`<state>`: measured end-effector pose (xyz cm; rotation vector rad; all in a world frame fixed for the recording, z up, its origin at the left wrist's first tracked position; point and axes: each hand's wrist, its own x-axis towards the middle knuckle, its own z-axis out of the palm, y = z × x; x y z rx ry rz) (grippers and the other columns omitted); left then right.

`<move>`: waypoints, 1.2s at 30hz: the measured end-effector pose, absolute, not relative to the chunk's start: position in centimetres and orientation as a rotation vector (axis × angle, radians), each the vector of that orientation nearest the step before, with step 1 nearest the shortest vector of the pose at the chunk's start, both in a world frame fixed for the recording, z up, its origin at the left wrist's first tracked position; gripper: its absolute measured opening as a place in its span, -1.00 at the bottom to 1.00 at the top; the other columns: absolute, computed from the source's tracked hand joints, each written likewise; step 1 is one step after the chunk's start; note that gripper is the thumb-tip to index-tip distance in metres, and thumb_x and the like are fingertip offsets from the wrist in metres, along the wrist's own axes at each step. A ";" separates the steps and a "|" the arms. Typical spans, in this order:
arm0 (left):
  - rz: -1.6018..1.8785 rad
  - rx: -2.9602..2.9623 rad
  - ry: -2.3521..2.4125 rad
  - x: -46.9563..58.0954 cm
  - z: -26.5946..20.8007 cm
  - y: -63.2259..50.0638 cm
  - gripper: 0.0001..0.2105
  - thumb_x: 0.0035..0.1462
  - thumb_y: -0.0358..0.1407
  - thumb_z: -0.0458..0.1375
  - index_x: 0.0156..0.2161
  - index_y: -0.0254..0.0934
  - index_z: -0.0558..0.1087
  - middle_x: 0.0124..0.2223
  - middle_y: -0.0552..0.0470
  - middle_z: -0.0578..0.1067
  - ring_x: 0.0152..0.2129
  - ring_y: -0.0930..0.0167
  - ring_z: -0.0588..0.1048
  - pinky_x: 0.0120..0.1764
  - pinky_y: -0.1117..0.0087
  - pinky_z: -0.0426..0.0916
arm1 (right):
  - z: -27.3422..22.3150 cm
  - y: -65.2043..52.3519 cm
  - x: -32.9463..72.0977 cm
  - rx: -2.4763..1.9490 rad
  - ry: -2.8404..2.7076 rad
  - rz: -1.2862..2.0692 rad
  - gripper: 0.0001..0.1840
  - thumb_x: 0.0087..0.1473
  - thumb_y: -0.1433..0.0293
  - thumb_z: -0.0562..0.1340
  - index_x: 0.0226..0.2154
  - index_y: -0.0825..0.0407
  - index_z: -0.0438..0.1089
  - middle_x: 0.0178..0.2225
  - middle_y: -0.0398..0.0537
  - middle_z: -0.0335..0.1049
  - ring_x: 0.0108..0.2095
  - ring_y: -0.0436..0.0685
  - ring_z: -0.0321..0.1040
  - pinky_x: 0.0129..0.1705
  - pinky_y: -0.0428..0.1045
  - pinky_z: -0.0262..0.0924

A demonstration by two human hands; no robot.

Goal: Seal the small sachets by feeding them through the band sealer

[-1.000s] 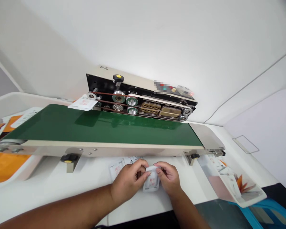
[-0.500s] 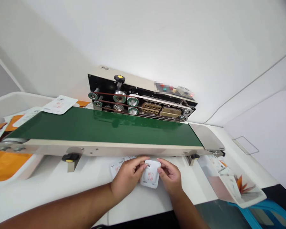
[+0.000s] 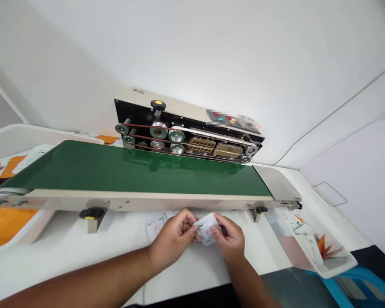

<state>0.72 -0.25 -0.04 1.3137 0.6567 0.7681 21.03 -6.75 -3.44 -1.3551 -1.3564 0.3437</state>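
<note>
White sachet point(image 3: 208, 229), its red and black print too small to read, is clamped in the fingers of your left hand point(image 3: 172, 236) and right hand point(image 3: 232, 240) before the green conveyor belt point(image 3: 147, 173). Handwriting point(image 3: 138, 90) on the band sealer point(image 3: 179, 112) is illegible too.

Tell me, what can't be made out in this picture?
All in the head view:
- Small print on the held packet: too small and blurred.
- Packets on the table: partly hidden behind the left hand.
- Controls on the machine: blurred into coarse squares.
- Left bin: cut off by the picture's left edge, partly covered by the green belt.
</note>
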 end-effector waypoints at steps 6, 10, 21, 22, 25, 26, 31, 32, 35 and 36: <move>0.840 1.352 0.721 0.6 0.7 -0.1 -0.84 0.26 -0.22 0.17 -0.15 -0.26 0.48 -0.35 0.04 0.59 -0.44 0.38 0.57 -0.33 0.40 0.47 | -4.4 -6.7 20.9 -1.313 -1.277 0.518 -0.58 0.15 0.28 0.36 0.07 0.02 0.54 -0.36 -0.04 0.57 -0.42 0.13 0.50 -0.35 0.01 0.48; 0.840 1.372 0.756 0.5 0.8 -0.1 -0.85 0.25 -0.24 0.17 -0.19 -0.27 0.51 -0.35 0.04 0.59 -0.45 0.39 0.56 -0.34 0.41 0.47 | -4.4 -6.8 21.0 -1.377 -1.269 0.449 -0.60 0.14 0.28 0.37 0.02 0.04 0.57 -0.32 -0.01 0.59 -0.40 0.13 0.51 -0.34 0.00 0.47; 0.867 1.304 0.685 0.6 0.1 0.0 -0.83 0.27 -0.18 0.20 -0.20 -0.26 0.41 -0.38 0.05 0.56 -0.40 0.37 0.59 -0.28 0.37 0.49 | -0.4 -7.6 21.9 -1.451 -1.627 0.457 -0.53 0.13 0.28 0.36 0.10 -0.03 0.53 -0.34 -0.08 0.62 -0.46 0.11 0.51 -0.36 -0.05 0.46; 0.866 1.297 0.664 0.6 0.1 -0.1 -0.82 0.26 -0.18 0.21 -0.20 -0.26 0.40 -0.35 0.05 0.55 -0.39 0.37 0.59 -0.27 0.37 0.49 | 0.7 -7.7 22.6 -1.458 -1.672 0.462 -0.56 0.12 0.29 0.36 0.07 -0.06 0.55 -0.35 -0.09 0.62 -0.48 0.09 0.49 -0.38 -0.05 0.45; 0.847 1.320 0.616 0.5 -0.1 -0.4 -0.80 0.26 -0.17 0.21 -0.16 -0.26 0.37 -0.30 0.02 0.54 -0.40 0.38 0.58 -0.29 0.36 0.49 | 4.3 -7.2 26.0 -1.506 -1.552 0.437 -0.61 0.06 0.27 0.41 -0.02 -0.07 0.61 -0.40 -0.08 0.59 -0.60 0.02 0.36 -0.56 -0.08 0.35; 0.836 1.337 0.605 0.4 -0.1 -0.5 -0.80 0.26 -0.17 0.21 -0.16 -0.26 0.36 -0.29 0.01 0.54 -0.41 0.38 0.58 -0.30 0.35 0.49 | 5.6 -6.7 27.4 -1.529 -1.414 0.403 -0.58 0.03 0.26 0.43 -0.02 -0.05 0.60 -0.43 -0.08 0.57 -0.66 -0.02 0.27 -0.64 -0.10 0.26; 0.798 1.435 0.573 0.3 -0.1 -0.6 -0.83 0.28 -0.20 0.17 -0.15 -0.26 0.36 -0.27 -0.01 0.54 -0.43 0.39 0.57 -0.31 0.34 0.48 | 11.2 -1.6 34.7 -1.298 -0.803 0.301 -0.57 0.01 0.30 0.42 -0.03 0.05 0.54 -0.33 -0.02 0.54 -0.59 -0.08 0.25 -0.66 -0.19 0.14; 0.800 1.446 0.575 0.2 -0.1 -0.6 -0.83 0.28 -0.21 0.17 -0.15 -0.26 0.36 -0.27 -0.01 0.54 -0.43 0.39 0.57 -0.31 0.34 0.48 | 11.8 -0.5 36.0 -1.255 -0.721 0.328 -0.63 -0.03 0.36 0.41 -0.11 0.08 0.54 -0.33 0.00 0.53 -0.55 -0.06 0.30 -0.63 -0.18 0.17; 0.801 1.472 0.582 0.2 0.1 -0.5 -0.85 0.27 -0.22 0.16 -0.16 -0.26 0.36 -0.28 -0.01 0.54 -0.44 0.39 0.56 -0.32 0.33 0.48 | 12.4 1.9 38.7 -1.250 -0.518 0.406 -0.74 -0.14 0.52 0.34 -0.28 0.12 0.47 -0.43 -0.03 0.50 -0.55 -0.03 0.35 -0.58 -0.15 0.30; 0.798 1.480 0.582 0.2 0.2 -0.5 -0.86 0.27 -0.23 0.15 -0.16 -0.26 0.36 -0.28 -0.01 0.54 -0.44 0.39 0.56 -0.32 0.33 0.48 | 12.3 2.4 39.3 -1.268 -0.479 0.421 -0.74 -0.15 0.55 0.31 -0.29 0.11 0.44 -0.46 -0.06 0.48 -0.57 -0.03 0.36 -0.57 -0.13 0.33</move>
